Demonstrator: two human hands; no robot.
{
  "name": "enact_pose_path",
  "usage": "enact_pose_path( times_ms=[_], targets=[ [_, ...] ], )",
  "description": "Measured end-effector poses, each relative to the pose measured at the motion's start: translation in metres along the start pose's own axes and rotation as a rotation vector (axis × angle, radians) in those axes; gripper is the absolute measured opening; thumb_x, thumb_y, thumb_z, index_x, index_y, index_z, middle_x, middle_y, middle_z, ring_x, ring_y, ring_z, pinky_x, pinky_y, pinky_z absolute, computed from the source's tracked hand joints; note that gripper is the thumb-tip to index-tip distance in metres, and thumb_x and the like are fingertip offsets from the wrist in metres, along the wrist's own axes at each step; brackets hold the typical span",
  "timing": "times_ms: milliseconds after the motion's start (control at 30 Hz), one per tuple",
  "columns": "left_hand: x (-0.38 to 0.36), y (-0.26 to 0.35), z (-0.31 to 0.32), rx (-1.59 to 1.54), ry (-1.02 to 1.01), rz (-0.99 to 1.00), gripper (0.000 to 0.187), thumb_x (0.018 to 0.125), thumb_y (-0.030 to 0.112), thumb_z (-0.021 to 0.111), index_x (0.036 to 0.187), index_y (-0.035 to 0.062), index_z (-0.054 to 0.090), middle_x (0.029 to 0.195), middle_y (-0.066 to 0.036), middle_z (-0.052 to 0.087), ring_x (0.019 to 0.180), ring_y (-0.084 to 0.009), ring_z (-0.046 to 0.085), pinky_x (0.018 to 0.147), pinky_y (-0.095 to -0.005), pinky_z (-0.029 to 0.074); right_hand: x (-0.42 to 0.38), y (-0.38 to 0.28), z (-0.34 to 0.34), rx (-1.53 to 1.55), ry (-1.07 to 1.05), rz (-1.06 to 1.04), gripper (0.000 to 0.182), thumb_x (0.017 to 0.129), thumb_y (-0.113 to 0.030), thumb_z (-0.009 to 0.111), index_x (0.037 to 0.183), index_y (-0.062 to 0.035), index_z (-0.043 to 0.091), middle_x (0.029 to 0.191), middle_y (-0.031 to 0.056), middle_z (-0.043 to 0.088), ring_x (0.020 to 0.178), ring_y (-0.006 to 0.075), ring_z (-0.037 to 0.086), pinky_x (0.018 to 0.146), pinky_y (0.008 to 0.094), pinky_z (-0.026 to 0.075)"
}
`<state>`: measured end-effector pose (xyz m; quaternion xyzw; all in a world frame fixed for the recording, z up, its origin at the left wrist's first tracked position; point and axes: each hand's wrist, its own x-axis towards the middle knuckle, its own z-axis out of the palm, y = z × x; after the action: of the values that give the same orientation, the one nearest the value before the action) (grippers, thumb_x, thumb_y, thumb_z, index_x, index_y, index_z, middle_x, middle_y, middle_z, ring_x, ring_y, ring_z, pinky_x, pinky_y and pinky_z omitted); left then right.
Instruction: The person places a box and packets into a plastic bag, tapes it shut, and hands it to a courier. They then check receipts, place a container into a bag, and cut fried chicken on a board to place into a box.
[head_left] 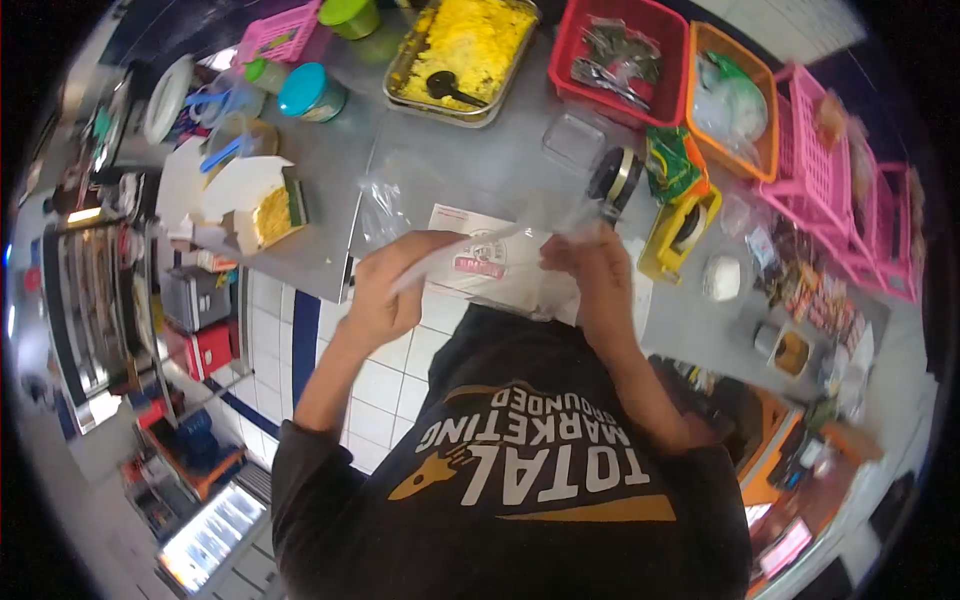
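Observation:
My left hand (385,285) and my right hand (590,265) are both raised over the near edge of a steel counter (480,160). Between them they hold a thin clear plastic bag (500,255), stretched from one hand to the other. Under the bag lies a white printed paper wrapper (478,250) with a red logo. My left hand pinches the bag's left end; my right hand grips its right end near a roll of dark tape (615,178).
A metal tray of yellow rice (462,45) with a black scoop stands at the back. A red basket (620,60), an orange basket (735,100) and pink baskets (830,170) line the right. An open white box with rice (255,205) sits left, beside teal-lidded tubs (312,92).

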<state>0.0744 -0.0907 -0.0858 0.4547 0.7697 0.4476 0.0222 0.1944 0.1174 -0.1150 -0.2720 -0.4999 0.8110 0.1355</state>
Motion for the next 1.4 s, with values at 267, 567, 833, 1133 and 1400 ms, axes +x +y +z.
enact_pose_path(
  times_ms=[267,567,833,1133,1400],
  targets=[
    [0.082,-0.028,-0.002,0.164,-1.009,-0.137,0.028,0.081,0.006,0.057,0.109,0.0046,0.061,0.096,-0.021,0.066,0.087,-0.0401,0.062,0.075,-0.0478,0.049,-0.033,-0.002,0.011,0.096,0.136,-0.19,0.018,0.085,-0.011,0.05,0.099,-0.0016,0.056,0.096,0.0131,0.066,0.069,0.0144,0.055,0.067,0.0266,0.043],
    [0.064,-0.06,0.064,0.365,-1.189,0.088,0.043,0.076,0.02,0.067,0.118,0.0147,0.062,0.103,-0.015,0.066,0.094,-0.0352,0.063,0.08,-0.0448,0.05,-0.048,-0.012,0.028,-0.226,-0.012,-0.436,0.023,0.079,0.001,0.053,0.1,0.0021,0.061,0.085,0.0044,0.063,0.071,0.0083,0.053,0.066,0.0215,0.04],
    [0.043,-0.046,0.054,0.441,-0.819,0.024,0.076,0.069,0.042,0.077,0.13,0.0045,0.052,0.122,-0.022,0.057,0.113,-0.038,0.053,0.101,-0.0477,0.038,-0.019,-0.039,0.009,-0.353,-0.277,-0.531,0.022,0.072,-0.003,0.06,0.093,0.0011,0.061,0.074,0.0123,0.056,0.062,0.0257,0.055,0.057,0.0334,0.043],
    [0.033,-0.036,0.035,0.275,-0.85,-0.307,0.085,0.06,0.02,0.079,0.137,0.0067,0.045,0.131,-0.019,0.051,0.118,-0.0377,0.05,0.104,-0.0458,0.039,0.1,-0.129,-0.066,-0.982,0.277,-0.257,0.014,0.081,-0.016,0.066,0.088,-0.0043,0.069,0.079,0.013,0.069,0.072,0.0301,0.067,0.063,0.0356,0.05],
    [0.209,0.049,-0.023,0.296,-0.922,-0.305,0.027,0.08,0.002,0.06,0.107,-0.0024,0.066,0.095,-0.02,0.069,0.09,-0.0334,0.068,0.08,-0.0387,0.052,0.326,-0.073,-0.207,-1.222,0.522,-0.265,0.028,0.082,-0.034,0.066,0.085,-0.0068,0.074,0.082,0.0211,0.069,0.08,0.0383,0.067,0.074,0.0443,0.053]
  ],
)
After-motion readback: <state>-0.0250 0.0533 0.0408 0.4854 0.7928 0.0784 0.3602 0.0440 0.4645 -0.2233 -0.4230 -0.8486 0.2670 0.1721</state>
